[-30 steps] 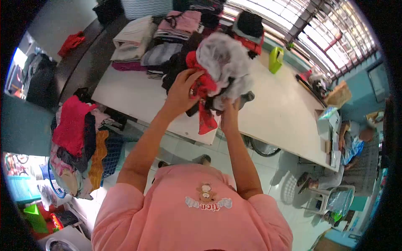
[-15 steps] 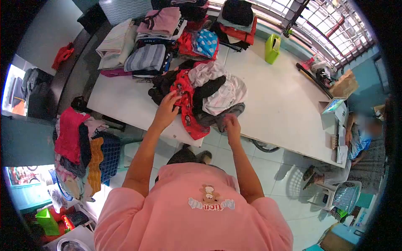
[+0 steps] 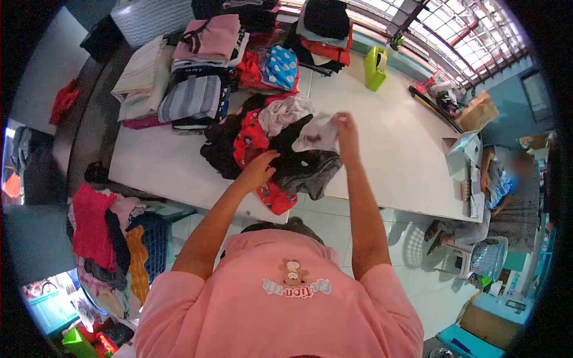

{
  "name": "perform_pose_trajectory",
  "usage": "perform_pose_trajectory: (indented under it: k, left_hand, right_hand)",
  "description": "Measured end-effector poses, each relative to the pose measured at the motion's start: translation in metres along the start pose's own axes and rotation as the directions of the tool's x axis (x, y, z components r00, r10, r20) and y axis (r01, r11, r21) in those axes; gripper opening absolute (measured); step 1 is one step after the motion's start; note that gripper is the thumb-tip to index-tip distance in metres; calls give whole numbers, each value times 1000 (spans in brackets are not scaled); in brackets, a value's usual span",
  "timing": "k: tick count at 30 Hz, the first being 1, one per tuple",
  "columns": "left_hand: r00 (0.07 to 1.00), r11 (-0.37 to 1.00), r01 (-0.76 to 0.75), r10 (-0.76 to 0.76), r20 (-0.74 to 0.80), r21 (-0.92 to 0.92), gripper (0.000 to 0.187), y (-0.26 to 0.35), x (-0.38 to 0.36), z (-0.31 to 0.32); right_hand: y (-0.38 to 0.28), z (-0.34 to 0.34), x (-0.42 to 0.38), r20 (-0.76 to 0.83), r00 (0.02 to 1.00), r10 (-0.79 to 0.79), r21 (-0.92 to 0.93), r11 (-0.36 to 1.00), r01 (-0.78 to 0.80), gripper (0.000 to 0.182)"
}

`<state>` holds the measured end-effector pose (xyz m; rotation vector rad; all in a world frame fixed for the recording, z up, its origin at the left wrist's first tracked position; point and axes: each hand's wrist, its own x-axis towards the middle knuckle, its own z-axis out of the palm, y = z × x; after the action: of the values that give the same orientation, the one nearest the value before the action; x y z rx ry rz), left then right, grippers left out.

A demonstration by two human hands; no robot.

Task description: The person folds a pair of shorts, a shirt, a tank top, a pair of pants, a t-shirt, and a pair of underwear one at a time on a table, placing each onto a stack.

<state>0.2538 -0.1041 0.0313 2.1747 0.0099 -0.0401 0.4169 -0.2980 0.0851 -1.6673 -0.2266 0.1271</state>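
Note:
A loose heap of clothes lies near the front edge of the white table (image 3: 394, 152). My right hand (image 3: 347, 134) is closed on a white garment (image 3: 316, 134), lifting its right end at the heap's right side. My left hand (image 3: 258, 171) rests, fingers stretched out, on the red printed garment (image 3: 249, 143), whose lower end hangs over the table edge. Under and around the white piece are black cloth (image 3: 292, 149) and a dark grey garment (image 3: 313, 176). A crumpled pale garment (image 3: 286, 114) tops the back of the heap.
Folded stacks with a striped grey cloth (image 3: 190, 98) and a pink cloth (image 3: 206, 40) stand behind the heap. A green container (image 3: 375, 68) is by the window. Draped clothes (image 3: 95, 224) hang over a basket at left. A person (image 3: 498, 185) sits at right.
My right hand has moved up and right from the grey garment and now grips the white one. My left hand has shifted down and right across the red garment.

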Motion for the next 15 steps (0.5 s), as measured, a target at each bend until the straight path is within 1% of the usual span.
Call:
perform_pose_trajectory:
  k: [1,2,3,4,6,7,8,9,10,11,12,13,14,15]
  left_hand:
    - [1000,1000,-11,11,4,-3,37,-11,2,5]
    - [999,996,-34,33,15,78,38,-24,1,10]
    - [998,985,-59,56,25,161,40,-30,1,12]
    - [997,984,-74,70,30,163,40,-24,1,9]
    - [993,981,93,-104,58,173,44,-12,1,6]
    - [990,962,103,-123,68,252,46,-6,6,2]
    - [991,965,96,-117,69,246,46,2,12,3]
    - [988,988,146,-148,43,39,44,20,18,-1]
    - [982,968,187,-187,21,-169,43,32,26,-1]
    - [991,923,116,-133,-20,-366,43,38,37,6]
    - [990,923,117,-137,-30,-368,43,43,52,15]
    - [990,890,5,-68,-122,-456,46,50,70,26]
    - [976,844,-110,-10,-219,-526,49,57,88,38]
    - [973,782,-68,-85,-214,-620,52,68,108,46]
  right_hand:
    - [-18,-11,13,-35,999,9,108,994,-6,8]
    - [-28,-23,27,-53,997,-55,217,974,65,11]
    - [-46,-33,37,-85,996,-28,265,963,50,14]
    - [-58,-44,50,-111,994,-17,309,950,50,14]
    - [-78,-63,66,-108,994,-25,498,864,76,11]
    - [-92,-69,66,-117,993,-29,491,867,83,11]
    - [-106,-73,65,-73,995,-60,556,826,91,10]
    - [-115,-77,64,-28,995,-93,620,780,90,10]
    - [-119,-82,65,-25,995,-94,618,781,89,10]
    - [-122,-87,68,21,995,-96,616,785,63,10]
    - [-124,-93,71,71,993,-98,613,789,34,10]
    - [-125,-99,74,84,992,-100,614,789,28,10]
    - [-125,-105,76,165,977,-133,620,784,2,10]
    - [-122,-113,79,242,956,-164,626,779,-25,11]
